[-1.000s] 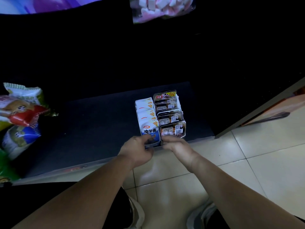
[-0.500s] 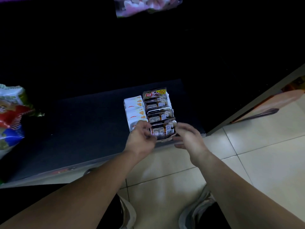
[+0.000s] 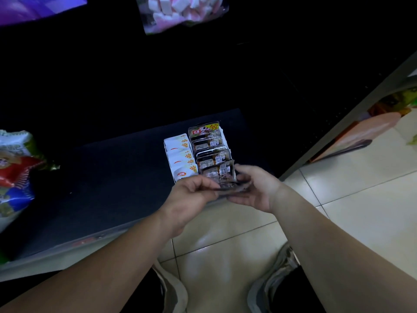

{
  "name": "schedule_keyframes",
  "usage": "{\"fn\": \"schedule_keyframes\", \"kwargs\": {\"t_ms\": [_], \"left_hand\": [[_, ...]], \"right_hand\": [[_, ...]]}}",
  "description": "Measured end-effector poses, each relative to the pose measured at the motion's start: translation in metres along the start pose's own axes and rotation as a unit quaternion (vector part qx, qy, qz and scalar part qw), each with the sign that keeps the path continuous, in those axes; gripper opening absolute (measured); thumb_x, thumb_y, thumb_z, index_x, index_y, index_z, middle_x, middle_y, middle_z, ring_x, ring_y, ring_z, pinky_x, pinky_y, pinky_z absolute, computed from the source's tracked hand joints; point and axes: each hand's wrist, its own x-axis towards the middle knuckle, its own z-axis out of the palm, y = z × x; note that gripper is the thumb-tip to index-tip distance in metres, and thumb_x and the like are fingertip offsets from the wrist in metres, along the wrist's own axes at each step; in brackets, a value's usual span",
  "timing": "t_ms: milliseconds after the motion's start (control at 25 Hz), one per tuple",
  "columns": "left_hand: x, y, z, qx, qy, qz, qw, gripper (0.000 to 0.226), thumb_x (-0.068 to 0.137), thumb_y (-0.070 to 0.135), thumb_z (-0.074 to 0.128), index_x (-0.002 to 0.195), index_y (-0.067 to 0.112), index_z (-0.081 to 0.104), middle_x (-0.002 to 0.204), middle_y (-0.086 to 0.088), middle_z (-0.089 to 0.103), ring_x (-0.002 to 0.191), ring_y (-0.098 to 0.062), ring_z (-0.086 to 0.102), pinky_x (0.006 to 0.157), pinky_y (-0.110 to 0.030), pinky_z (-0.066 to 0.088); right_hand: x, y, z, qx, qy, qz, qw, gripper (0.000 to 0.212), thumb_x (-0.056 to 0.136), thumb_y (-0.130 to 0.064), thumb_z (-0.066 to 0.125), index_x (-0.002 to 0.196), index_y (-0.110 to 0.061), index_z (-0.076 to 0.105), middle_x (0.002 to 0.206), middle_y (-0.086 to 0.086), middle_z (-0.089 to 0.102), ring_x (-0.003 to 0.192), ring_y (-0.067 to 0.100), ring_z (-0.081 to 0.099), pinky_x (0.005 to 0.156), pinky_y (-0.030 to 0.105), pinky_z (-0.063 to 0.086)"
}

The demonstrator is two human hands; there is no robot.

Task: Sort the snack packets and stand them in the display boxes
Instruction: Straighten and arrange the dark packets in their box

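Two hands meet at the front edge of a dark shelf [image 3: 117, 177], both closed on the same dark snack packet [image 3: 222, 177]. The left hand [image 3: 191, 195] pinches the packet's near-left edge between thumb and fingers; the right hand [image 3: 257, 188] cups it from the right and below, fingers curled around it. The packet is blurred, tilted toward the camera, and sits just at the front of the right-hand row — whether it is clear of the box cannot be told.

Behind it, two rows of packets stand side by side on the shelf. The right row [image 3: 211, 150] holds dark packets with barcode labels, the rearmost showing a yellow "10%" tag. The left row [image 3: 180, 154] holds white packets marked "20%" in orange, touching the dark row along its side. The walls of the display boxes are hard to make out under the packets.

Far to the left on the same shelf lies a heap of larger snack bags [image 3: 15, 172] — red, blue, green and white — well apart from the rows. A clear bag of pink and white sweets [image 3: 182, 12] hangs above. Pale floor tiles [image 3: 349, 211] lie below the shelf, with two shoes visible between the forearms.
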Motion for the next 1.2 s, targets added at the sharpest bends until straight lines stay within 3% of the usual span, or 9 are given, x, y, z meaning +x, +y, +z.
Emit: {"fn": "schedule_keyframes", "kwargs": {"t_ms": [80, 200, 360, 520, 640, 840, 920, 1040, 1200], "left_hand": [[-0.007, -0.005, -0.002, 0.009, -0.001, -0.018, 1.0, 0.027, 0.079, -0.006, 0.066, 0.07, 0.016, 0.076, 0.077, 0.0, 0.073, 0.078, -0.011, 0.062, 0.079, -0.026, 0.048], [-0.003, -0.015, -0.008, -0.031, 0.082, -0.042, 0.995, 0.016, 0.073, 0.003, 0.072, 0.067, 0.018, 0.072, 0.072, 0.001, 0.069, 0.079, -0.019, 0.063, 0.085, -0.036, 0.056], [0.009, -0.013, -0.008, -0.024, 0.087, 0.004, 0.996, 0.024, 0.078, 0.002, 0.079, 0.07, 0.021, 0.068, 0.078, 0.004, 0.071, 0.074, -0.015, 0.065, 0.077, -0.036, 0.059], [0.026, 0.017, -0.008, 0.043, 0.125, 0.132, 0.982, 0.036, 0.082, -0.016, 0.062, 0.07, 0.017, 0.068, 0.071, 0.001, 0.069, 0.061, -0.004, 0.06, 0.063, -0.02, 0.051], [0.036, 0.027, -0.018, 0.098, 0.15, 0.183, 0.967, 0.033, 0.086, -0.01, 0.056, 0.078, 0.017, 0.073, 0.08, 0.005, 0.074, 0.063, -0.004, 0.063, 0.058, -0.016, 0.048], [0.031, -0.004, -0.014, 0.126, 0.118, 0.148, 0.974, 0.042, 0.083, -0.007, 0.052, 0.072, 0.027, 0.074, 0.07, 0.013, 0.071, 0.053, -0.006, 0.058, 0.054, -0.022, 0.045], [0.032, -0.014, -0.013, 0.129, 0.106, 0.136, 0.977, 0.043, 0.079, -0.01, 0.051, 0.065, 0.026, 0.072, 0.081, 0.008, 0.076, 0.067, -0.014, 0.069, 0.061, -0.03, 0.055], [0.032, -0.016, -0.008, 0.115, 0.08, 0.108, 0.984, 0.045, 0.078, -0.015, 0.048, 0.06, 0.021, 0.068, 0.095, 0.009, 0.078, 0.094, -0.011, 0.073, 0.082, -0.026, 0.057], [0.034, -0.013, -0.001, 0.102, 0.06, 0.093, 0.989, 0.04, 0.077, -0.017, 0.049, 0.06, 0.015, 0.066, 0.088, 0.003, 0.078, 0.091, -0.004, 0.073, 0.082, -0.022, 0.056]], "right_hand": [[-0.002, 0.007, 0.003, -0.021, 0.01, -0.024, 0.999, 0.015, 0.09, 0.001, 0.067, 0.103, -0.004, 0.063, 0.104, 0.02, 0.069, 0.085, 0.031, 0.071, 0.063, 0.04, 0.061], [-0.005, 0.011, -0.002, -0.009, 0.069, -0.085, 0.994, 0.036, 0.083, 0.017, 0.064, 0.086, -0.017, 0.051, 0.096, 0.016, 0.068, 0.077, 0.027, 0.066, 0.065, 0.037, 0.055], [-0.012, 0.01, -0.005, -0.009, 0.024, -0.143, 0.989, 0.04, 0.083, 0.018, 0.063, 0.082, -0.018, 0.047, 0.078, 0.009, 0.069, 0.076, 0.026, 0.067, 0.068, 0.037, 0.054], [-0.015, -0.005, 0.009, -0.082, 0.026, -0.258, 0.962, 0.044, 0.08, 0.008, 0.074, 0.117, -0.014, 0.063, 0.092, 0.009, 0.078, 0.089, 0.029, 0.076, 0.071, 0.036, 0.06], [-0.015, -0.025, 0.017, -0.144, 0.037, -0.352, 0.924, 0.022, 0.084, 0.003, 0.077, 0.097, -0.015, 0.073, 0.081, 0.004, 0.076, 0.073, 0.011, 0.072, 0.065, 0.023, 0.056], [-0.002, -0.009, 0.019, -0.206, 0.023, -0.345, 0.915, 0.028, 0.079, 0.006, 0.078, 0.073, -0.02, 0.069, 0.076, 0.001, 0.068, 0.072, 0.012, 0.06, 0.07, 0.027, 0.05], [0.001, 0.002, 0.015, -0.221, 0.036, -0.336, 0.915, 0.03, 0.079, 0.007, 0.078, 0.07, -0.02, 0.067, 0.077, 0.003, 0.066, 0.072, 0.012, 0.057, 0.07, 0.027, 0.048], [0.002, 0.004, 0.008, -0.237, 0.049, -0.334, 0.911, 0.032, 0.078, 0.012, 0.075, 0.068, -0.018, 0.067, 0.079, 0.008, 0.068, 0.073, 0.014, 0.06, 0.071, 0.025, 0.049], [0.006, -0.001, 0.004, -0.308, 0.079, -0.358, 0.878, 0.033, 0.075, 0.008, 0.068, 0.069, -0.024, 0.071, 0.08, 0.007, 0.073, 0.073, 0.021, 0.065, 0.069, 0.029, 0.052]]}}
